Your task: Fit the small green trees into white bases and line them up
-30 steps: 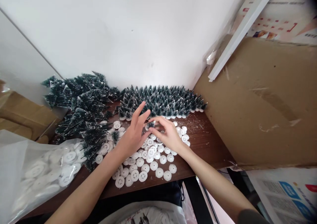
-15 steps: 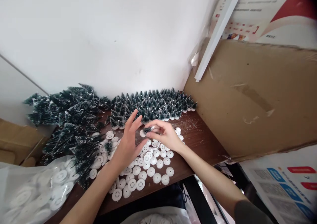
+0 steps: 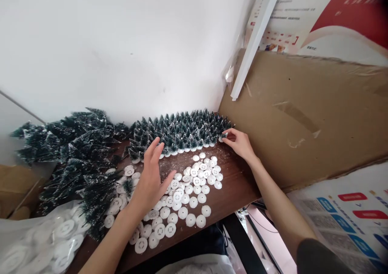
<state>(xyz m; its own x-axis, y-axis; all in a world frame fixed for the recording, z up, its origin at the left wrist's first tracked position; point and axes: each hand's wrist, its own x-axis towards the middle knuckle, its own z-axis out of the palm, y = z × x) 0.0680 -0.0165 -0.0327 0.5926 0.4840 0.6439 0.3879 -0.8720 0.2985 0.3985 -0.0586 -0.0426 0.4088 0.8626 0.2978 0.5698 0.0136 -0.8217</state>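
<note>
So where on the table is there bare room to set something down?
Right side of the table, between the white discs and the cardboard; also a narrow, flecked strip between discs and standing trees. Crowded: left, under loose trees.

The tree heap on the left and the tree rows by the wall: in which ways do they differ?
Pose: the tree heap lies tilted many ways; the tree rows stand upright. Order: the heap is jumbled; the rows are packed neatly. Bases: white bases show along the rows' front edge; I can make out none on the heap's trees. Both are dark green with whitish flecks.
</note>
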